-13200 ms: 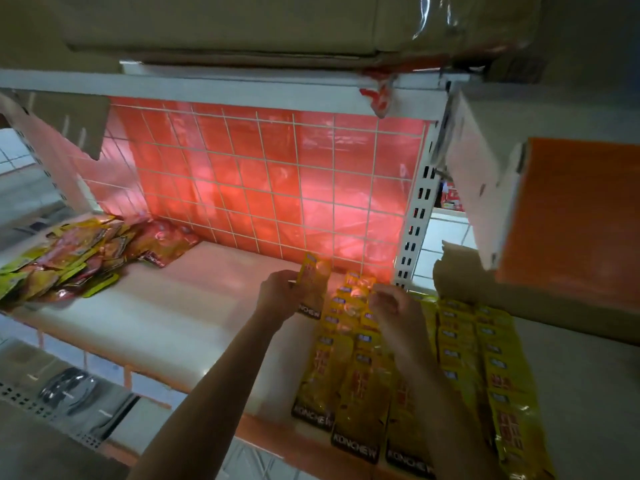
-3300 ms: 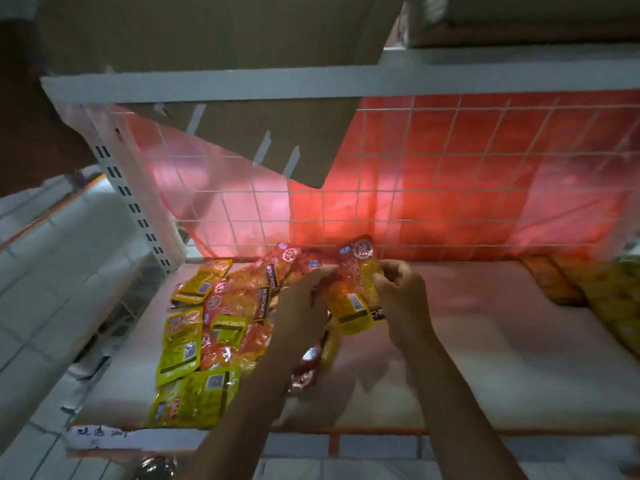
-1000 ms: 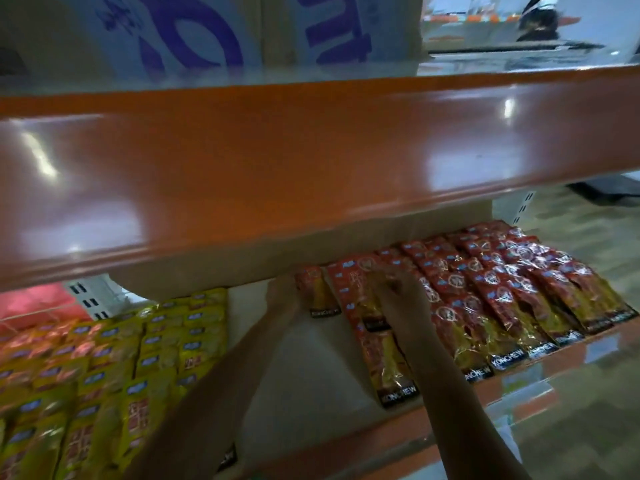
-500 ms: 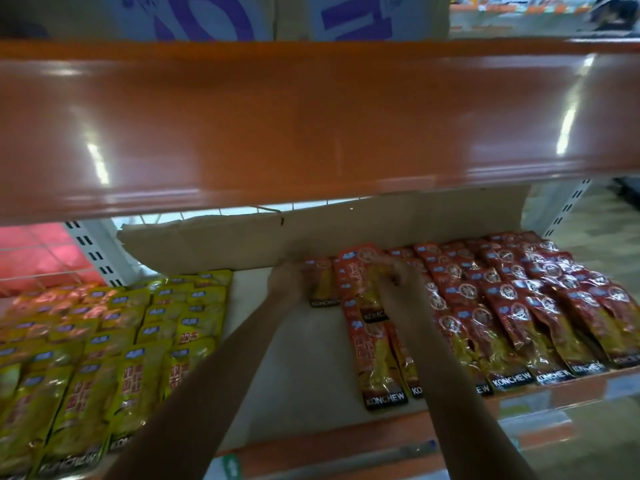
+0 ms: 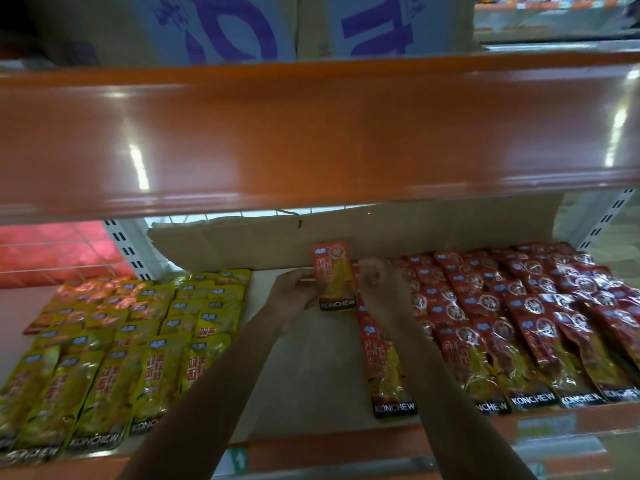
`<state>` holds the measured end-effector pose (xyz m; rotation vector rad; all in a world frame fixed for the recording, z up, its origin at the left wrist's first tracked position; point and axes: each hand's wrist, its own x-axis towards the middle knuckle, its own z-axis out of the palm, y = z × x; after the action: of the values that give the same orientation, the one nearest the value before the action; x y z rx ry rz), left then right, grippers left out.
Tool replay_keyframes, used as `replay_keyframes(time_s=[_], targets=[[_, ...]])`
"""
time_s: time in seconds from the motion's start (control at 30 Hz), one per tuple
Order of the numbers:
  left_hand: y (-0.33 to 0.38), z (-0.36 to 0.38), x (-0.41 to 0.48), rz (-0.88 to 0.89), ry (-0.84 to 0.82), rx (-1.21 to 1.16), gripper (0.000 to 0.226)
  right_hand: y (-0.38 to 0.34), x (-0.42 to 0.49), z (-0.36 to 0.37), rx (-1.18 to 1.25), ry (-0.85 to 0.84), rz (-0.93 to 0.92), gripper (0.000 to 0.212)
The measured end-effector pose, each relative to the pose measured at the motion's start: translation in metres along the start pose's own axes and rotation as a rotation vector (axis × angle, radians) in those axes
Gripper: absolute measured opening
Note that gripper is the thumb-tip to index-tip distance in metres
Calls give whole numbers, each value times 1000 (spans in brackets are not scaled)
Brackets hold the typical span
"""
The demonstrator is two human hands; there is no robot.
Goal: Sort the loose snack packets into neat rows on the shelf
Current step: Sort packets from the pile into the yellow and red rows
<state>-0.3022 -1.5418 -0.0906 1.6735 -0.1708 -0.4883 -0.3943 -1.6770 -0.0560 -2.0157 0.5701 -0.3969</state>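
Observation:
A red-orange snack packet [image 5: 333,274] marked KONCHEW stands upright at the back middle of the shelf [image 5: 311,362]. My left hand [image 5: 293,293] grips its left edge. My right hand [image 5: 380,288] pinches its right edge with curled fingers. Right of the hands lie overlapping rows of red packets [image 5: 519,323]. The nearest red row [image 5: 388,362] runs under my right forearm. Rows of yellow packets [image 5: 121,341] fill the left part of the shelf.
A glossy orange edge of the upper shelf [image 5: 311,133] hangs low over the work area, with a cardboard box [image 5: 242,26] on top. A cardboard sheet [image 5: 346,233] lines the back. White slotted uprights [image 5: 128,247] stand at both sides.
The red-orange packet has come up from lying flat at the back to standing upright between both hands. My right hand left the red row and moved to the packet's right edge.

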Motion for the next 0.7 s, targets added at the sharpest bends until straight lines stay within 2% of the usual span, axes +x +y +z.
replay_keyframes(time_s=[0.07,0.13,0.27,0.43,0.7], targets=[[-3,-2,0,-12,70,86,30,4,0,-4,-56,22,-11,30],[-4,0,1,-16,123,162,19,5,-4,-6,-83,36,-35,32],[1,12,-3,21,133,338,6,7,-7,-9,-132,23,-70,32],[-2,20,-4,41,121,504,28,11,-8,-14,-140,2,-60,31],[1,25,-9,56,157,745,24,16,-5,-16,-158,-11,-73,32]])
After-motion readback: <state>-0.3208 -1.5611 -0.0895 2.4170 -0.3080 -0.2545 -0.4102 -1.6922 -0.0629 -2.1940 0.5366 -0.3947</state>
